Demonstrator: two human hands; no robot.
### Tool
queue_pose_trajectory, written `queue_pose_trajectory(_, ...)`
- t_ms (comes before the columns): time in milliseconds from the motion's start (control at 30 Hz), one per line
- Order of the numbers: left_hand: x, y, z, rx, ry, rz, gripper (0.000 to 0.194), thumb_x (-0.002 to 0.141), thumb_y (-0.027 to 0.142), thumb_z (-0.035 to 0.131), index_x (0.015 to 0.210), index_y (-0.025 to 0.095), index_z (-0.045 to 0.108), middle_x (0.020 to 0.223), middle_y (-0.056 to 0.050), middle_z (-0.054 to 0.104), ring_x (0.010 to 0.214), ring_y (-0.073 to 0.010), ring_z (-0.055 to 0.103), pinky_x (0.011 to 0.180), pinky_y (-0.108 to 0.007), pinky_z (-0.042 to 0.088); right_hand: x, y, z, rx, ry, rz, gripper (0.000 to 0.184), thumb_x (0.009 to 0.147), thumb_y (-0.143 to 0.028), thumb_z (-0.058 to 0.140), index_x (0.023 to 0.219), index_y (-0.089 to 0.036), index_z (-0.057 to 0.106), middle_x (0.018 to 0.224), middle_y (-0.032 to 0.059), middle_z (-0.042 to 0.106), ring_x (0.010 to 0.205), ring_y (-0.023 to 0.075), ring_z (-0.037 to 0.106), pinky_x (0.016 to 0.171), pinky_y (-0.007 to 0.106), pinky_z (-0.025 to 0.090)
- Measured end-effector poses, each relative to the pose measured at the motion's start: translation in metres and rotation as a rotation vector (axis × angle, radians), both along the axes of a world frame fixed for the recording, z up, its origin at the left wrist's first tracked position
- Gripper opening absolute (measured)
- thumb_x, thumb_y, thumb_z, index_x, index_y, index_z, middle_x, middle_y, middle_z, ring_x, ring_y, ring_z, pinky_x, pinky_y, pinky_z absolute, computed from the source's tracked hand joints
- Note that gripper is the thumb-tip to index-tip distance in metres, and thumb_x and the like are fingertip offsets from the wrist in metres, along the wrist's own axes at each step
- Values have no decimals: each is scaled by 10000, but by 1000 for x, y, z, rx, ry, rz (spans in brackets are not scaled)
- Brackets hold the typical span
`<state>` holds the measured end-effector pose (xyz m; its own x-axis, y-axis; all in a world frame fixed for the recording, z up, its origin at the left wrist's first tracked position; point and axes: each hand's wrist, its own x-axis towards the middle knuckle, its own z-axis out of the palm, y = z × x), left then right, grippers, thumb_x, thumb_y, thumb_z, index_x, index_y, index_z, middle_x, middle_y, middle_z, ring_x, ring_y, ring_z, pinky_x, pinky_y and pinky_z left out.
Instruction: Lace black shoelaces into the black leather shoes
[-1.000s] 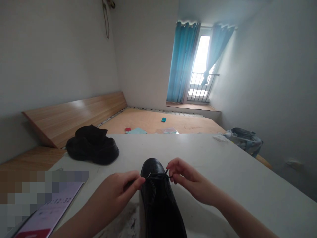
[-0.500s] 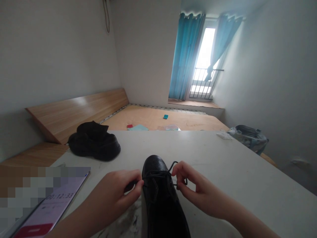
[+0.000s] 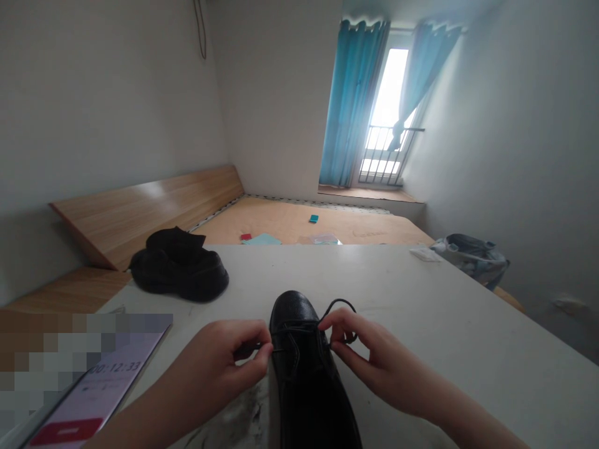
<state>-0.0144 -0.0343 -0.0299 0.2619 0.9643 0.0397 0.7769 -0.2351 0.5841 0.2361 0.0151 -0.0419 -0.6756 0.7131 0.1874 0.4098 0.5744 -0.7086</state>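
A black leather shoe lies on the white table with its toe pointing away from me. On its left side, my left hand is closed in a pinch on a dark shoelace near the eyelets. My right hand is at the shoe's right side, thumb and index finger near the eyelets, with the other fingers curled. A loop of black shoelace arches up behind the right fingers and passes into that hand. The lace end itself is hidden by the fingers.
A second black shoe stands at the table's far left. A phone showing a timer lies left of my left arm. Beyond the white table is a bed, with a bag at right.
My right hand's index finger has moved slightly left onto the shoe's eyelet edge. The lace loop behind it now stands wider to the right. My left hand stays nearly in place.
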Motion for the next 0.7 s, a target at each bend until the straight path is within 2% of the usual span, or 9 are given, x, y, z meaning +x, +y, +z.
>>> queue_pose_trajectory(167, 2, 2, -3, 1, 26, 0, 253, 889, 355, 455, 755, 214, 618, 678, 14, 614, 636, -163, 539, 586, -260, 333, -2, -8, 0, 206, -42, -6, 222, 958, -127, 397, 1080, -228, 554, 947, 53, 647, 882, 194, 597, 773, 335, 465)
queue_pose_trajectory(333, 4, 0, -9, 46, 25, 3, 243, 925, 389, 456, 800, 226, 586, 748, 5, 650, 685, -181, 582, 611, -272, 366, -4, -11, -2, 352, -159, 6, 331, 927, -70, 370, 1160, -201, 565, 947, 91, 657, 880, 247, 580, 767, 400, 471)
queue_pose_trajectory(433, 5, 0, -12, 66, -4, 20, 181, 929, 367, 464, 847, 229, 547, 745, 6, 650, 665, -181, 590, 598, -270, 388, -4, -10, -3, 365, -182, 47, 422, 910, -44, 352, 1254, -196, 544, 971, 110, 643, 898, 250, 569, 772, 401, 486)
queue_pose_trajectory(500, 6, 1, -14, 72, -40, -11, 169, 946, 351, 440, 977, 239, 563, 829, -9, 682, 725, -191, 620, 644, -278, 430, -5, -9, -4, 346, -182, 59, 453, 910, -34, 334, 1284, -192, 533, 976, 118, 628, 896, 239, 567, 758, 378, 498)
queue_pose_trajectory(567, 5, 3, -16, 70, -85, -79, 236, 965, 324, 408, 1115, 267, 582, 997, -30, 706, 879, -205, 644, 772, -298, 468, -5, -8, -4, 318, -169, 54, 432, 920, -40, 326, 1262, -190, 542, 971, 116, 615, 899, 230, 571, 748, 357, 504)
queue_pose_trajectory(633, 4, 5, -17, 72, -114, -136, 280, 970, 299, 401, 1162, 293, 605, 1120, -33, 696, 1003, -212, 629, 882, -312, 459, -4, -6, -3, 278, -147, 50, 365, 941, -70, 336, 1202, -198, 556, 973, 105, 610, 913, 222, 578, 760, 346, 502)
queue_pose_trajectory(700, 2, 8, -18, 73, -121, -155, 278, 967, 292, 411, 1144, 292, 624, 1110, -29, 700, 989, -209, 629, 876, -305, 461, -2, -2, -2, 232, -116, 63, 295, 959, -101, 352, 1142, -212, 555, 990, 90, 611, 919, 209, 581, 776, 337, 491)
